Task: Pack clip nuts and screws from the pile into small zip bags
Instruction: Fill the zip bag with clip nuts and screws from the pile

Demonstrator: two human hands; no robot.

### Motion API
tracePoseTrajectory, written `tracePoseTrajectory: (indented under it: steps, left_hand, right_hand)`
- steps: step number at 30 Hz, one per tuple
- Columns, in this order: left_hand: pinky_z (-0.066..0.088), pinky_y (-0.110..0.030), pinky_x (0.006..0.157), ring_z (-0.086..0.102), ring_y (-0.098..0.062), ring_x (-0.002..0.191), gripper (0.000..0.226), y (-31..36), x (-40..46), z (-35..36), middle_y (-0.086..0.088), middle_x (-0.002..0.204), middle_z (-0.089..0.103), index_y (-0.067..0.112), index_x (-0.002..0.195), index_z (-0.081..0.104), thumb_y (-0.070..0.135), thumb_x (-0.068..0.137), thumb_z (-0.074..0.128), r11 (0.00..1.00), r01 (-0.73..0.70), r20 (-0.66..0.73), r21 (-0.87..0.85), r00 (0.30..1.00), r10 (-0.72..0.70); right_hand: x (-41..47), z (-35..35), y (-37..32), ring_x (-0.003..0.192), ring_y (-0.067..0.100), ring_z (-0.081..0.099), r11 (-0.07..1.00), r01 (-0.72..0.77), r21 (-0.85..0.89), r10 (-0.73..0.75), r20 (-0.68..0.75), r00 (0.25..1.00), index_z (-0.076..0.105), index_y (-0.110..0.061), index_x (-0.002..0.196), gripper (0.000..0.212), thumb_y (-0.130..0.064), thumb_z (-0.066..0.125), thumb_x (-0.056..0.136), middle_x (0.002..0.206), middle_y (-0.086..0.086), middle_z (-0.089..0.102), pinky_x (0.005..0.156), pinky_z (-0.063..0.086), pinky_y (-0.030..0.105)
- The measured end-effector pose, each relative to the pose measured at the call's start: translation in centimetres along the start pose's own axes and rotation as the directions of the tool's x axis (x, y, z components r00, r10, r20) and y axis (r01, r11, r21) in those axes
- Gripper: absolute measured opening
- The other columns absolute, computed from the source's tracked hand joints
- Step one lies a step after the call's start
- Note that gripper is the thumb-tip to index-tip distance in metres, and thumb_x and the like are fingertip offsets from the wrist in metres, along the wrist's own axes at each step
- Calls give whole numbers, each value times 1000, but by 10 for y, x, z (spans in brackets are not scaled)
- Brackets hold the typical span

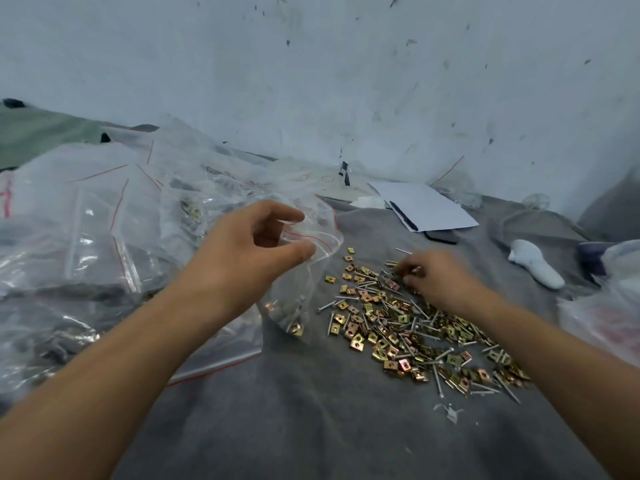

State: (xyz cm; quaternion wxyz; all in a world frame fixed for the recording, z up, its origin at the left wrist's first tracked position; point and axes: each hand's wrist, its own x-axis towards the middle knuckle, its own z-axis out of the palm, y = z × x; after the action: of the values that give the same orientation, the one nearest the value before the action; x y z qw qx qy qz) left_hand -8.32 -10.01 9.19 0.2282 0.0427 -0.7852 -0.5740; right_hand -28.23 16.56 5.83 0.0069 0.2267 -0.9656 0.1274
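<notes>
Left hand [249, 247] holds a small clear plastic zip bag w/ red seal line [304, 271] upright by its mouth: thumb and fingers curled, pinching the rim so the opening stays spread toward the pile. Bag bottom rests on the grey cloth work surface [311, 427]; a few brass-coloured square clip nuts and a silver screw already inside, near bottom.

Right hand [436, 278] is down on the far end of the loose pile of brass clip nuts and thin silver screws [408, 334], fingers curled over pieces; looks like pinching, but exactly what it has cannot be told, fingertips partly hidden.

Pile lies just right of bag, scattered across cloth toward near right. Heap of larger clear zip bags [104, 237] to the left, white paper sheet [426, 206] at back.

Risks (judgement):
- bag mouth is soft film; if the pinch relaxes the mouth may collapse → parts dropped beside it.
- screws are long, may snag the rim or poke the film.
- mixed pile → miscount of nuts vs screws likely.
- small parts may sink into cloth folds.
</notes>
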Motion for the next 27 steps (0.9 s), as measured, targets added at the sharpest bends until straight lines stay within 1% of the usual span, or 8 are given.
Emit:
tracePoseTrajectory:
  steps: [3, 6, 12, 14, 16, 19, 23, 27]
  left_hand:
    - [58, -32, 79, 69, -17, 86, 29, 2, -1, -1, -5, 95, 74, 30, 109, 76, 27, 82, 86, 998, -43, -32, -36, 999, 42]
    - [59, -42, 92, 71, -24, 97, 27, 1, 0, -2, -11, 101, 76, 29, 109, 76, 25, 84, 84, 999, -32, -11, -24, 999, 32]
    - [59, -27, 88, 73, -17, 98, 22, -2, 2, -2, -3, 99, 78, 27, 106, 78, 21, 85, 84, 998, -47, -22, -39, 999, 46]
    - [59, -31, 89, 73, -16, 98, 22, -5, 3, -2, -1, 99, 77, 29, 106, 77, 25, 85, 84, 999, -50, -22, -4, 999, 50]
    - [60, -34, 88, 72, -13, 96, 23, -6, 2, -1, 2, 98, 77, 31, 107, 76, 28, 85, 84, 997, -73, -20, 39, 997, 73]
    - [59, -38, 89, 71, -10, 94, 28, -3, 0, 3, 6, 98, 75, 33, 109, 74, 33, 84, 85, 986, -92, 15, 140, 996, 91]
    - [57, -33, 83, 71, -7, 90, 30, -1, -1, 2, 7, 94, 76, 29, 110, 74, 29, 82, 84, 990, -83, 26, 115, 996, 80]
    - [57, -31, 84, 71, -9, 92, 36, 0, -1, -3, 4, 98, 75, 33, 113, 70, 29, 80, 85, 989, -61, 64, 138, 997, 53]
  right_hand:
    - [2, 1, -8, 101, 16, 67, 998, 39, -59, -40, -20, 999, 77, -25, 117, 20, -22, 72, 98, 114, -2, 75, 90, 55, 33]
    - [4, 2, -15, 100, 16, 67, 991, 67, -115, -68, -5, 998, 76, -24, 115, 18, -28, 71, 98, 113, -2, 75, 91, 55, 34]
    - [-12, -4, -32, 74, 9, 63, 998, 62, 25, -59, -111, 992, 71, -23, 101, 17, -36, 60, 104, 94, -2, 71, 59, 43, 24]
    - [-24, -16, -50, 73, 6, 62, 976, 169, 141, -133, -234, 963, 73, -28, 96, 19, -43, 63, 102, 86, -7, 70, 61, 45, 22]
    - [-43, -36, -82, 68, 2, 60, 868, 383, 318, -258, -370, 892, 73, -33, 92, 22, -51, 64, 99, 82, -9, 70, 59, 45, 17]
    - [-62, -62, -126, 79, 5, 65, 732, 593, 335, -464, -391, 795, 74, -37, 95, 19, -54, 65, 96, 91, -12, 71, 66, 50, 16]
    - [-58, -59, -145, 88, 6, 63, 824, 527, 210, -488, -209, 847, 76, -37, 89, 22, -59, 70, 89, 94, -12, 65, 80, 55, 36]
    - [-56, -50, -147, 100, 4, 60, 883, 436, 173, -398, -214, 892, 77, -42, 97, 18, -56, 67, 92, 105, -14, 61, 90, 53, 43]
